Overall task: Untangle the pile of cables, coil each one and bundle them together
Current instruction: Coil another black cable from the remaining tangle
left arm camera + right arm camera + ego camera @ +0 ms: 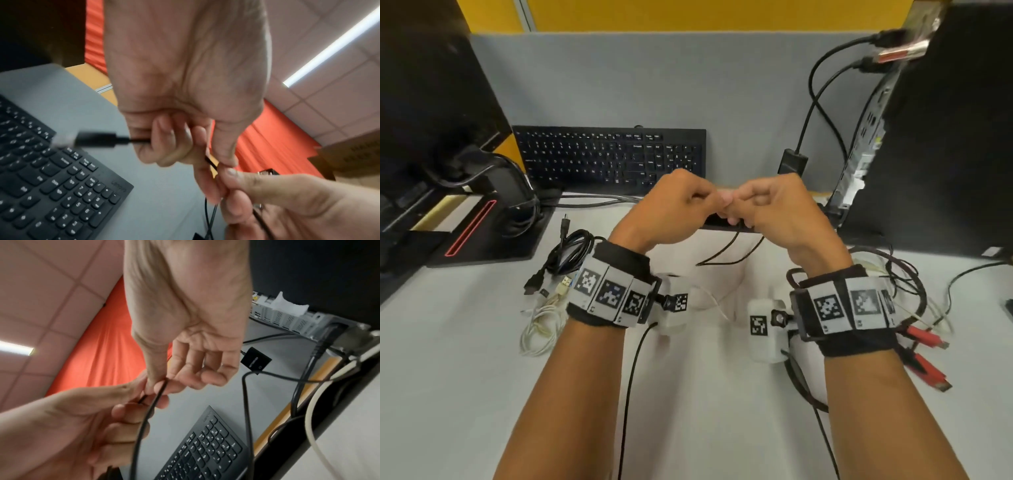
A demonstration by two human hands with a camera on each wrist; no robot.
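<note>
In the head view the curled fingers of both hands hide the stretch of thin black cable [726, 251] between them, and its loops drop out of sight behind the wrist bands. The plug end [95, 140] shows only as a blur in the left wrist view.

A black keyboard [613, 159] leans against the grey partition at the far side, a black monitor base with a red slot [472, 236] stands far left, and a black computer tower [941, 137] stands far right. On the pale tabletop [705, 394], a coiled black cable [568, 253] and a coiled white cable [541, 325] lie left of the left wrist; a tangle of cables with red plugs [924, 356] lies at the right, partly covered by the right wrist.

The left hand [674, 209] is closed on the thin black cable, its plug sticking out leftward. The right hand [770, 209] pinches the same cable between thumb and forefinger, touching the left fingertips, above the tabletop in front of the keyboard.
</note>
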